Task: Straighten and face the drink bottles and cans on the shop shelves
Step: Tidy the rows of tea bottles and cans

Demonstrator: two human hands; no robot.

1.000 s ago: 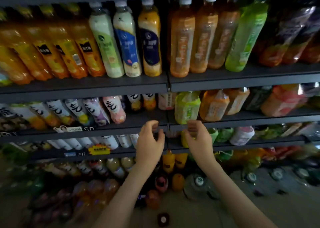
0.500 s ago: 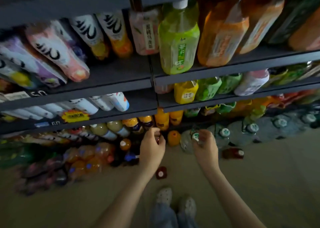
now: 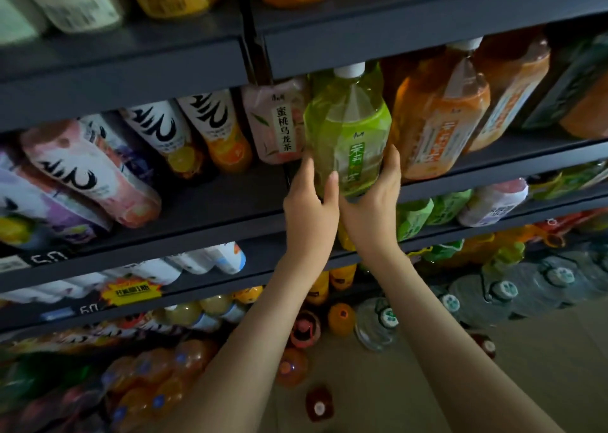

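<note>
Between left hand (image 3: 311,202) and right hand (image 3: 370,204), both gripping: green bottle (image 3: 348,129). Turn label outward, base kept on shelf (image 3: 477,177).

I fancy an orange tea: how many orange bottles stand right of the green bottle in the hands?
2 orange bottles: one beside the green bottle, one next right. Farther right is too dark to tell; others may hide behind.

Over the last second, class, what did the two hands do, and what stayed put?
Both rose from the lower shelves: left hand and right hand now grip the green bottle low down, one each side. It, the pink bottle and the orange bottle beside it kept their places.
</note>
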